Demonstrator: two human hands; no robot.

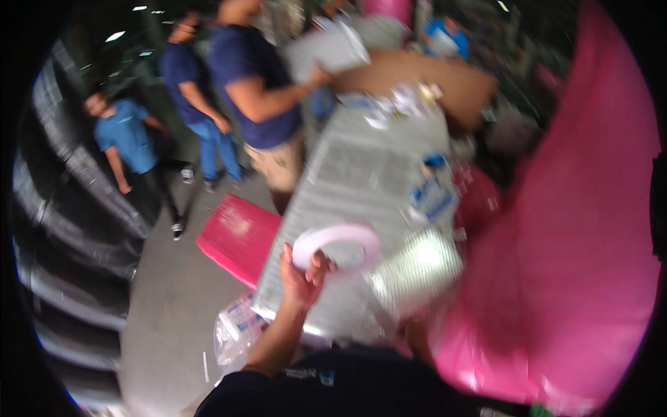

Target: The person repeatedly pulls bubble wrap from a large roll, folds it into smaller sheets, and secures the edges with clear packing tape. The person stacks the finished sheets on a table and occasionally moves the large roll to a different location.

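Observation:
My left hand [303,279] holds a wide, pale pinkish-white roll of tape [370,243] by its near left side, the thumb outside and the fingers curled through the ring. The roll is over the near part of a table covered in silver-grey sheeting [347,163]. At the table's near right, a shiny silver bubble-foil package [420,271] bulges up. My right hand [411,329] is low beside the package's near end, dark and blurred. Its fingers do not show clearly, so whether it grips the package cannot be told.
A pink wrapped box [240,240] sits left of the table, with clear plastic packaging [236,330] nearer me. Huge pink film [556,278] fills the right; black wrapped stacks [76,208] line the left. A co-worker [253,90] holds a white panel [326,52]; two other people stand beyond.

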